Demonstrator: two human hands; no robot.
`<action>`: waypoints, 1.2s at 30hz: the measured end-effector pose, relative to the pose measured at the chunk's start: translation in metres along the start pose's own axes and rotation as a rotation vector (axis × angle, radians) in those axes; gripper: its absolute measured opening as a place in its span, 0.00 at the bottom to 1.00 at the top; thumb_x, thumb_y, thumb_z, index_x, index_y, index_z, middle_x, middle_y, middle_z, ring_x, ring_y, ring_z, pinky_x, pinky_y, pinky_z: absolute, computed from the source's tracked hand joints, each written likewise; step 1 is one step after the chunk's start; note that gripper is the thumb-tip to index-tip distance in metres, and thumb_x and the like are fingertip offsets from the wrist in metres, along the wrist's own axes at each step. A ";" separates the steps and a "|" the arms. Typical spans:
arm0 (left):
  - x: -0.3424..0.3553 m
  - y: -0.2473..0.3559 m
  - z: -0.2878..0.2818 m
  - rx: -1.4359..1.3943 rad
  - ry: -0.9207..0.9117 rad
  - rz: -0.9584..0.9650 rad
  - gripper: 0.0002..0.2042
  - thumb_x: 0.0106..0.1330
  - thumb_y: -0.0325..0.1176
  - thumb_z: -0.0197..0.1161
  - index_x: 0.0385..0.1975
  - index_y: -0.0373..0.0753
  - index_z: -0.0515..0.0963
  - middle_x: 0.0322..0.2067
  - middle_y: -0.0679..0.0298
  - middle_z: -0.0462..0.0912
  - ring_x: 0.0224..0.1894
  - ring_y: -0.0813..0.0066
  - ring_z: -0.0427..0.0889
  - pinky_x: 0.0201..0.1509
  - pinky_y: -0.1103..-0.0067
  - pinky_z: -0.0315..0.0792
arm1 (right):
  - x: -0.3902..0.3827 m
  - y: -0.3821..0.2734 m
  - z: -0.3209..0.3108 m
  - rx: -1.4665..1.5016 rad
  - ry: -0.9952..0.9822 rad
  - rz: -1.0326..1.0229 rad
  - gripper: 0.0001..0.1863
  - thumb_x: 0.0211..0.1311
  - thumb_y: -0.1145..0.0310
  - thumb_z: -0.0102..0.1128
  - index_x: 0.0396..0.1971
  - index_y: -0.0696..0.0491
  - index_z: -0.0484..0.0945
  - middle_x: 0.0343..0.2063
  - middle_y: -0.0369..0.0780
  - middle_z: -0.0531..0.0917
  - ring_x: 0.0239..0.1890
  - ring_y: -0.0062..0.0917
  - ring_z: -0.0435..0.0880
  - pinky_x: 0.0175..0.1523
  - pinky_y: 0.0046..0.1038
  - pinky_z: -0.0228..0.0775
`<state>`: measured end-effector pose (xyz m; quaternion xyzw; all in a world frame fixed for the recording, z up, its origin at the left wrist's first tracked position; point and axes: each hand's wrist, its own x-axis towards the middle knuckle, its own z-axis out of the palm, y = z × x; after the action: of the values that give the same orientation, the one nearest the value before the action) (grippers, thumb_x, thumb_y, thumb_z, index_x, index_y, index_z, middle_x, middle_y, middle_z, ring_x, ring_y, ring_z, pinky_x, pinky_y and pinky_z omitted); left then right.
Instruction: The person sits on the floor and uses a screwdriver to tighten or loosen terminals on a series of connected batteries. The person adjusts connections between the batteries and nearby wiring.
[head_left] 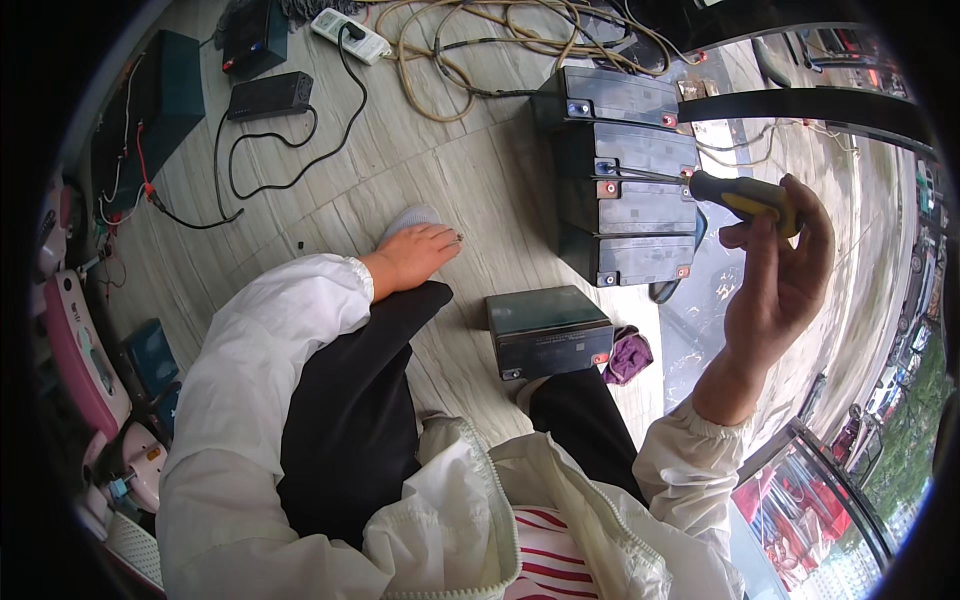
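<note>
My right hand point(780, 280) grips a yellow and grey screwdriver point(735, 197); its long shaft reaches left to a terminal point(606, 169) on one of several dark batteries point(630, 210) standing in a row. My left hand point(415, 258) rests by my knee over a grey shoe point(408, 216), fingers together, with a small metal piece point(457, 238) at their tips. A separate dark battery point(550, 335) sits below the row, beside a crumpled purple cloth point(628, 355).
Coiled yellowish cables point(425, 105), a white power strip point(350, 35) and a black charger point(268, 97) lie ahead. At left stand a large dark battery case point(145, 110) with wires and pink vehicle parts point(85, 350). A glass case point(790, 510) is at lower right.
</note>
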<state>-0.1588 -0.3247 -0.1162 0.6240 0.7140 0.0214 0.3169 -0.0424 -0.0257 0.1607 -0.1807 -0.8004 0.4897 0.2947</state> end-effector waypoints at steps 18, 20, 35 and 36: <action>0.001 0.000 0.001 0.003 0.003 0.006 0.21 0.66 0.30 0.48 0.60 0.43 0.66 0.65 0.61 0.63 0.67 0.63 0.60 0.69 0.70 0.56 | 0.002 0.000 0.003 0.164 -0.011 0.038 0.22 0.66 0.80 0.49 0.59 0.60 0.61 0.54 0.52 0.73 0.37 0.28 0.86 0.38 0.20 0.80; 0.002 -0.001 0.002 0.004 0.012 0.006 0.21 0.66 0.31 0.48 0.60 0.43 0.66 0.64 0.61 0.63 0.67 0.63 0.61 0.69 0.70 0.56 | 0.001 0.002 0.001 0.132 -0.025 0.048 0.22 0.66 0.78 0.52 0.59 0.59 0.61 0.53 0.52 0.73 0.38 0.28 0.85 0.39 0.21 0.80; 0.001 -0.001 0.001 0.010 0.006 0.009 0.21 0.66 0.31 0.47 0.60 0.43 0.67 0.64 0.62 0.63 0.67 0.63 0.60 0.69 0.70 0.56 | -0.002 0.002 0.005 0.003 -0.017 -0.030 0.19 0.67 0.79 0.48 0.57 0.61 0.61 0.53 0.49 0.72 0.41 0.25 0.82 0.39 0.21 0.81; 0.001 -0.001 0.001 0.009 0.009 0.010 0.21 0.66 0.31 0.47 0.60 0.43 0.67 0.64 0.61 0.64 0.67 0.63 0.60 0.69 0.70 0.56 | -0.002 0.004 0.003 -0.020 -0.013 -0.010 0.19 0.67 0.79 0.49 0.57 0.61 0.61 0.52 0.48 0.72 0.40 0.25 0.82 0.39 0.21 0.81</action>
<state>-0.1589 -0.3241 -0.1176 0.6287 0.7125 0.0225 0.3106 -0.0426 -0.0270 0.1554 -0.1766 -0.8079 0.4816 0.2901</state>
